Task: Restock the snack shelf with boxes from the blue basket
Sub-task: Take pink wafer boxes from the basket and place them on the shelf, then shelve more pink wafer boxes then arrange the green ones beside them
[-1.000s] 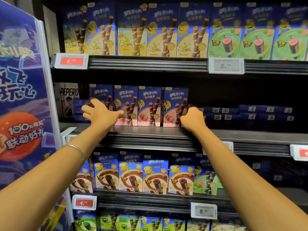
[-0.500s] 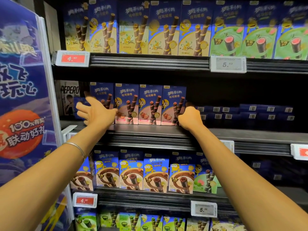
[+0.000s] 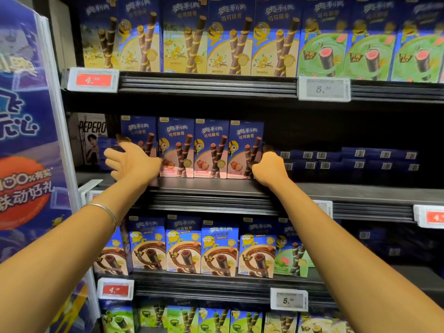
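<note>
**On the middle shelf: one row faced up, a long gap left to fill**

On my feed the snack shelf (image 3: 216, 188) fills the view, and its middle tier is the one being worked. The vanilla boxes (image 3: 230, 39) above and the chocolate boxes (image 3: 216, 248) below stand in full fronts, so I judge those rows need little.

The middle tier is only part filled. Four strawberry boxes (image 3: 211, 150) stand upright at the front edge towards the left, side by side and touching. To their right the tier runs dark, with flat-stacked blue packs (image 3: 355, 159) set further back and nothing upright in front of them. That stretch looks like the work left. The blue basket is not in view, so I cannot tell how much stock remains in it.

My read of the left hand (image 3: 134, 162) is released: fingers spread, palm against the leftmost box and partly covering it. The right hand (image 3: 269, 168) is curled round the right edge of the end box (image 3: 245, 140), with its fingertips hidden behind the carton. I reckon the two hands are squaring the row between them, with one batch placed and more to fetch. A thin bangle (image 3: 105, 210) sits on the left wrist.
</note>
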Demonstrator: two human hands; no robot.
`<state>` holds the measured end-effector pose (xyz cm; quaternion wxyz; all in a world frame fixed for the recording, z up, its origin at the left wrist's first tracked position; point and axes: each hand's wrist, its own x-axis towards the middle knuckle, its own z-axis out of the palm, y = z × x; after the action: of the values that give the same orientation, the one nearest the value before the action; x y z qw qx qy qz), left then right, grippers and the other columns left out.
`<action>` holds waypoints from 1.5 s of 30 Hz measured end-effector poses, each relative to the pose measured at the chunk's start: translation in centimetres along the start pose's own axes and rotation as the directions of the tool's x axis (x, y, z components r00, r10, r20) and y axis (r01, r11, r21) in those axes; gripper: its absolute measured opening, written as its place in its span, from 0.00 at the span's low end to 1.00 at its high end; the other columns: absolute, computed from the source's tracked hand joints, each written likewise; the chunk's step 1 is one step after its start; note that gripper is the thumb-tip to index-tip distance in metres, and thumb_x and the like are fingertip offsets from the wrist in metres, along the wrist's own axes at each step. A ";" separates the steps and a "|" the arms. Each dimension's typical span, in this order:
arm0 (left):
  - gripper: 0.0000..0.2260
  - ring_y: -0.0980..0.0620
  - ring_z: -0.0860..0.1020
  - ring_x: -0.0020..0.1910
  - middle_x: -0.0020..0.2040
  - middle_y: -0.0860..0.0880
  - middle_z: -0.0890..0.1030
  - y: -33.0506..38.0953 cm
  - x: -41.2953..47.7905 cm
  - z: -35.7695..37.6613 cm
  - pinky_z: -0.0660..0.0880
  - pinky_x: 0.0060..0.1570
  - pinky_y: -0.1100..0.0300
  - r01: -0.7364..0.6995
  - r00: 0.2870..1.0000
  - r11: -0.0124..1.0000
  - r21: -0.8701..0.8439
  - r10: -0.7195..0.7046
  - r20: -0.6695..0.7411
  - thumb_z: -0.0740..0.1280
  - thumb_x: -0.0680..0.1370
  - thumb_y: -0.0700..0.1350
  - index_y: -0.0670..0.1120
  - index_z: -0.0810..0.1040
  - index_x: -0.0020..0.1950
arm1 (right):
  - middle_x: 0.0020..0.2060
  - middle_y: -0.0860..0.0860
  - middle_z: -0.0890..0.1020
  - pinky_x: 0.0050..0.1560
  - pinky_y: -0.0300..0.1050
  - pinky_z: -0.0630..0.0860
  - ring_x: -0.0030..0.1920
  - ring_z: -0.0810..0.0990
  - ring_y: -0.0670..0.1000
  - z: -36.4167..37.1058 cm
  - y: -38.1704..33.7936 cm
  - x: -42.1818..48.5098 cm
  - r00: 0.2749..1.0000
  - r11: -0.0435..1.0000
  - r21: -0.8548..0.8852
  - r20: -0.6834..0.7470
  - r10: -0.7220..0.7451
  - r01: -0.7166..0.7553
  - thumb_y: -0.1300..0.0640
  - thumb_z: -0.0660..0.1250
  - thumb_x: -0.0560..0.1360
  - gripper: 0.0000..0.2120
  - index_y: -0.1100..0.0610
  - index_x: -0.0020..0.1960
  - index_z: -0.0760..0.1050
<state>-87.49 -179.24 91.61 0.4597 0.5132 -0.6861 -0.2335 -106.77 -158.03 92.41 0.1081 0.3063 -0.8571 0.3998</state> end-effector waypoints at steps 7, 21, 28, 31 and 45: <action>0.39 0.32 0.61 0.76 0.78 0.34 0.59 -0.2 0.1 0.4 0.64 0.71 0.37 -0.009 1.000 0.999 0.039 0.009 -0.019 0.79 0.75 0.52 0.40 0.61 0.75 | 0.54 0.61 0.80 0.44 0.48 0.72 0.46 0.76 0.57 0.1 0.1 0.0 1.000 1.000 0.027 0.017 0.005 -0.005 0.62 0.65 0.78 0.06 0.61 0.54 0.74; 0.51 0.32 0.52 0.81 0.83 0.33 0.50 -0.2 -0.7 -0.3 0.57 0.76 0.34 -0.013 1.000 0.997 -0.075 0.011 -0.022 0.79 0.75 0.57 0.39 0.50 0.83 | 0.46 0.51 0.76 0.34 0.41 0.67 0.43 0.75 0.49 -1.0 0.6 -1.1 0.997 0.948 0.317 0.076 0.014 -0.037 0.52 0.71 0.77 0.12 0.54 0.47 0.68; 0.42 0.33 0.60 0.75 0.79 0.37 0.59 -0.1 -3.9 -0.9 0.64 0.70 0.36 -0.249 0.955 0.950 -0.188 0.208 -0.213 0.74 0.77 0.57 0.40 0.58 0.81 | 0.54 0.49 0.75 0.35 0.36 0.67 0.43 0.73 0.41 -2.8 1.0 -2.6 1.000 0.910 0.415 -0.014 -0.002 0.007 0.48 0.70 0.78 0.22 0.57 0.65 0.70; 0.39 0.35 0.62 0.75 0.78 0.38 0.61 -0.2 -6.9 -0.9 0.63 0.68 0.47 -0.358 0.924 0.901 -0.245 0.306 -0.228 0.72 0.77 0.56 0.42 0.60 0.82 | 0.60 0.51 0.78 0.49 0.44 0.79 0.54 0.79 0.47 -4.0 0.9 -4.3 0.999 0.880 0.473 -0.038 -0.037 0.050 0.48 0.70 0.78 0.23 0.56 0.69 0.71; 0.17 0.58 0.76 0.60 0.64 0.45 0.77 -5.6 -35.0 3.7 0.72 0.65 0.63 -0.309 0.905 0.801 -0.513 0.414 0.102 0.69 0.82 0.42 0.45 0.72 0.70 | 0.51 0.54 0.87 0.50 0.46 0.82 0.52 0.86 0.51 -10.6 19.8 -23.4 0.983 0.610 0.773 0.179 0.049 -0.172 0.57 0.66 0.82 0.09 0.58 0.60 0.78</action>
<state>-86.22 -149.71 71.72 0.5351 0.2128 -0.7350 -0.3580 -101.01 -130.08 77.03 -0.1220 0.2962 -0.6186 0.7175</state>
